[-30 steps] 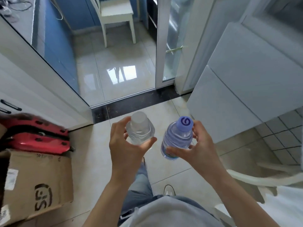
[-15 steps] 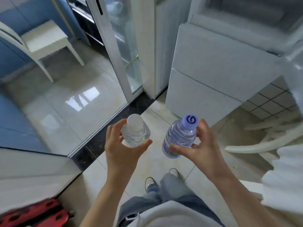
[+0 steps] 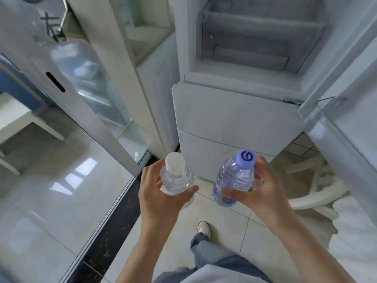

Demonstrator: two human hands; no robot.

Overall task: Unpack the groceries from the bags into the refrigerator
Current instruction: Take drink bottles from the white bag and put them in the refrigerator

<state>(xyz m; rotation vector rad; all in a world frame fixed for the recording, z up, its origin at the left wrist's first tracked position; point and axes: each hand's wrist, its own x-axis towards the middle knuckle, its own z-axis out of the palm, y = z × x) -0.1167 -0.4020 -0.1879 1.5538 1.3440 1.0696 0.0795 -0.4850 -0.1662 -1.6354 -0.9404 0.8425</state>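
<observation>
My left hand (image 3: 161, 197) grips a clear water bottle with a white cap (image 3: 176, 176), held upright at chest height. My right hand (image 3: 259, 193) grips a second water bottle (image 3: 234, 178) with a purple cap and a colourful label. Both bottles are in front of the white refrigerator (image 3: 234, 117), whose upper compartment (image 3: 259, 35) stands open above two closed lower drawers. The open refrigerator door (image 3: 346, 103) is at the right.
A glass sliding door (image 3: 95, 92) with a white frame stands at the left, over a dark threshold strip (image 3: 114, 227). A white plastic chair (image 3: 318, 186) and a white bag (image 3: 359, 231) are at the right. My shoe (image 3: 204, 227) is on the tiled floor.
My view has swung right and up, from the floor and glass door to the open refrigerator, which is closer. Both hands keep holding their bottles in the same way.
</observation>
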